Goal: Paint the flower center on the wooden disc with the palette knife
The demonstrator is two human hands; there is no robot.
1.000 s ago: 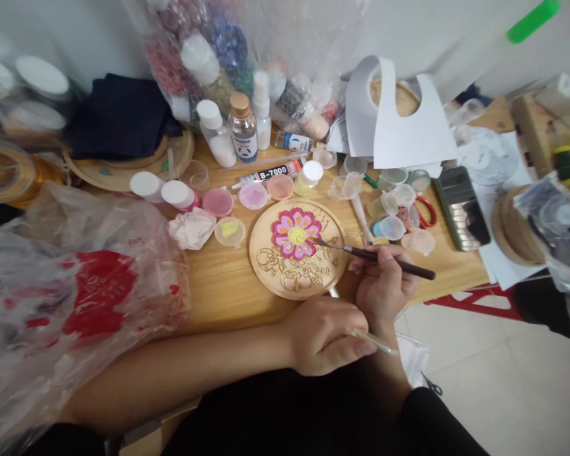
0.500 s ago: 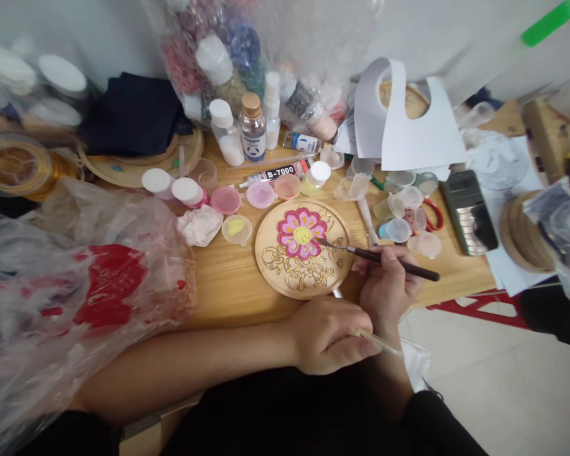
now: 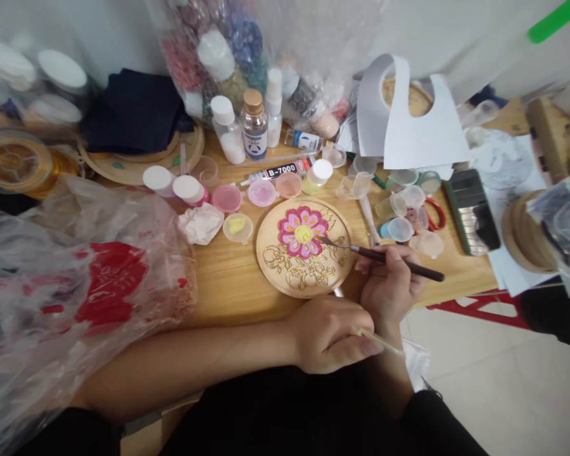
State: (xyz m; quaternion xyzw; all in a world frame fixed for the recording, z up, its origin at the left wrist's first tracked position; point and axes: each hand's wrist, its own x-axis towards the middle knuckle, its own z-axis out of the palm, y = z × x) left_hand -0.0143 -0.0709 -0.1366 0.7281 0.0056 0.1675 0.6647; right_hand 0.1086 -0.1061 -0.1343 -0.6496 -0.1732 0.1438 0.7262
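Right hand (image 3: pixel 388 288): grip pinched on brush (image 3: pixel 389 258), pencil-style, for fine control; tip just beyond grip, touching pink flower (image 3: pixel 302 230) edge on wood disc (image 3: pixel 270 269). Disc flat on tabletop (image 3: pixel 223 282), directly ahead of grip. Left hand (image 3: pixel 330 334): grip closed on thin pale stick (image 3: pixel 379 342), parked near disc's near rim. Paint pots (image 3: pixel 261 193) in arc beyond disc, within reach.

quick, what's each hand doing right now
Left hand: closed on a thin pale stick.
Right hand: closed on a dark brush, its tip on the pink flower of the wooden disc.
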